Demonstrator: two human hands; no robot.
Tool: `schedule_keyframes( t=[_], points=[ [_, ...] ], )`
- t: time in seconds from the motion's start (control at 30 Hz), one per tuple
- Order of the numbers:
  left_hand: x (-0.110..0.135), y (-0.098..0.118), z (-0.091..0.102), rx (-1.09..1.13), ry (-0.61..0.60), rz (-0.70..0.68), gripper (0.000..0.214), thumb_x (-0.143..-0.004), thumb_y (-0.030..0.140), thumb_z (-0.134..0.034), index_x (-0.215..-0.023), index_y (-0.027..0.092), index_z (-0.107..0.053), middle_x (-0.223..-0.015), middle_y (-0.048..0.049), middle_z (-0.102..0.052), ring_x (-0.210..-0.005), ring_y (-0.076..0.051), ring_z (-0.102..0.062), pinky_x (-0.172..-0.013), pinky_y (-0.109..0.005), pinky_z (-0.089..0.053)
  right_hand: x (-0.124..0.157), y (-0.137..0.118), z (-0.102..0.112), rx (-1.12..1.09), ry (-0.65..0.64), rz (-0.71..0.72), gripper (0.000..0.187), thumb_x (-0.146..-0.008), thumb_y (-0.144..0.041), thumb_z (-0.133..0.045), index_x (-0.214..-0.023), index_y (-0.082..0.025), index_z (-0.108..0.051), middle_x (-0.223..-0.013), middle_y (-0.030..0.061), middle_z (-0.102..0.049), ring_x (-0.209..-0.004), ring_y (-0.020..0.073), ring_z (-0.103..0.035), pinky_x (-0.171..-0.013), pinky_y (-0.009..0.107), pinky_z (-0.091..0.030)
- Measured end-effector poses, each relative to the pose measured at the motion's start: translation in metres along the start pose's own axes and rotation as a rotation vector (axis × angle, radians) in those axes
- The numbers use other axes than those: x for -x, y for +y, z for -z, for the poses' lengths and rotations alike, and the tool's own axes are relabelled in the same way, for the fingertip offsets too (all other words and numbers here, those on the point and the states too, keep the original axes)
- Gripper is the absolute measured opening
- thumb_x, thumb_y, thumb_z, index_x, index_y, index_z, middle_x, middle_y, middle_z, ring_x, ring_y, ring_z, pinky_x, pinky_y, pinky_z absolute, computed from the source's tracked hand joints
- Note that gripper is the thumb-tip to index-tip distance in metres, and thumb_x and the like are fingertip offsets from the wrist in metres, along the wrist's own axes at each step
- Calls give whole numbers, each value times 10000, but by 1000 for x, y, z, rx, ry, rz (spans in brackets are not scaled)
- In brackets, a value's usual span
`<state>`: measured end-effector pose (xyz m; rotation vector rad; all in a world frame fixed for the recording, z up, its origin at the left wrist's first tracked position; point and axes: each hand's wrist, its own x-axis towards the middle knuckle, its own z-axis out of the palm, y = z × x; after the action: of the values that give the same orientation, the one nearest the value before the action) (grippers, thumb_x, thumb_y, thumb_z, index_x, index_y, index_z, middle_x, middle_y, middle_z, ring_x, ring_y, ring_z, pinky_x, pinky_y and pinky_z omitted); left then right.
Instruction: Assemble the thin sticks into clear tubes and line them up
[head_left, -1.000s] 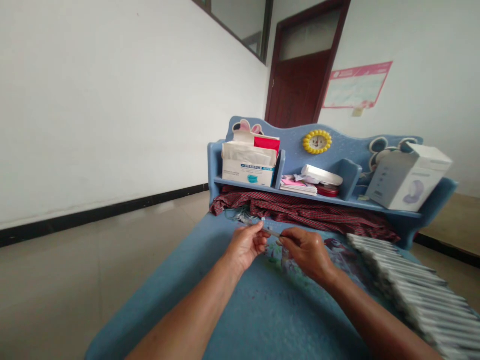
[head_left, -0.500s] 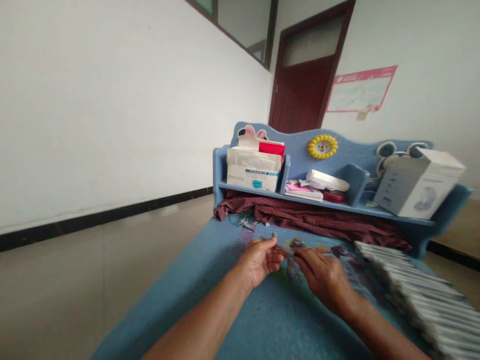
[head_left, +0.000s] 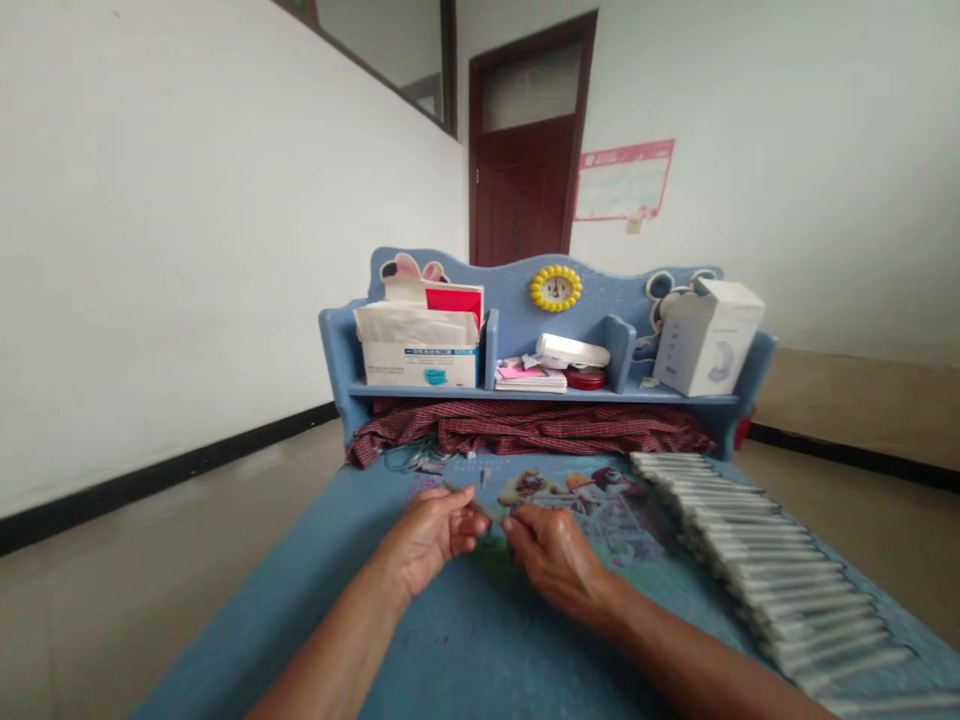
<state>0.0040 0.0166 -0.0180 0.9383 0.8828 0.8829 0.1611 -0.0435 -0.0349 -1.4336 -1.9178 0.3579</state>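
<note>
My left hand pinches a thin, pale rod-like piece between thumb and fingers, palm turned up. Knuckles up, my right hand closes its thumb and fingers on the other end of that piece. It is too small and blurred to name. Both hands are just above the blue desk, over its printed cartoon picture. To the right lies a long row of slim whitish sticks, piled side by side. Beyond my left hand is a small tangle of thin cords.
A blue shelf runs along the desk's back. On it stand a face mask box, papers, a white roll-shaped item, a round red tin and a white carton. Red checked cloth lies beneath.
The view has swung to the right, so the desk and shelf appear further left. Both hands remain close together, with the thin piece now visible stretched between them.
</note>
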Motion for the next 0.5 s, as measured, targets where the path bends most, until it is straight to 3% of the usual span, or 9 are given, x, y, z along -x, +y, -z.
schedule_keyframes(
  t=[0.1, 0.17, 0.23, 0.33, 0.5],
  points=[
    [2, 5, 1, -26, -2, 0, 134, -778, 156, -551, -661, 92, -554, -498, -53, -611, -417, -97, -560, -371, -165, -446, -2, -2, -4, -314, -133, -172, 374, -885, -387, -304, -668, -150, -496, -522, -8, -534, -363, 68, -461, -375, 169, -282],
    [3, 7, 1, -36, -6, 4, 121, -772, 148, -558, -666, 90, -558, -499, -50, -609, -415, -96, -559, -371, -163, -448, -2, -3, -5, -397, -189, -243, 381, -886, -400, -279, -692, -151, -492, -522, -11, -538, -322, 68, -444, -348, 172, -276],
    [3, 8, 1, -42, -7, -1, 115, -766, 145, -566, -668, 84, -564, -511, -51, -613, -423, -94, -563, -380, -163, -456, -2, -2, -5, -295, -126, -199, 369, -885, -378, -293, -685, -151, -506, -532, 1, -554, -367, 81, -483, -385, 180, -308],
    [1, 6, 2, -57, 18, -13, 103, -758, 146, -577, -678, 80, -573, -521, -50, -615, -427, -94, -565, -384, -165, -462, -1, -1, -3, 54, 23, -9, 294, -860, -336, -377, -705, -157, -552, -616, 44, -613, -554, 133, -577, -513, 214, -367],
    [-2, 6, 1, -81, 46, -15, 72, -748, 131, -583, -692, 87, -572, -537, -62, -628, -439, -109, -579, -379, -172, -462, 0, 0, 2, 345, 16, 126, 261, -860, -299, -380, -795, -153, -585, -746, 97, -657, -633, 169, -600, -568, 249, -385]
  ],
)
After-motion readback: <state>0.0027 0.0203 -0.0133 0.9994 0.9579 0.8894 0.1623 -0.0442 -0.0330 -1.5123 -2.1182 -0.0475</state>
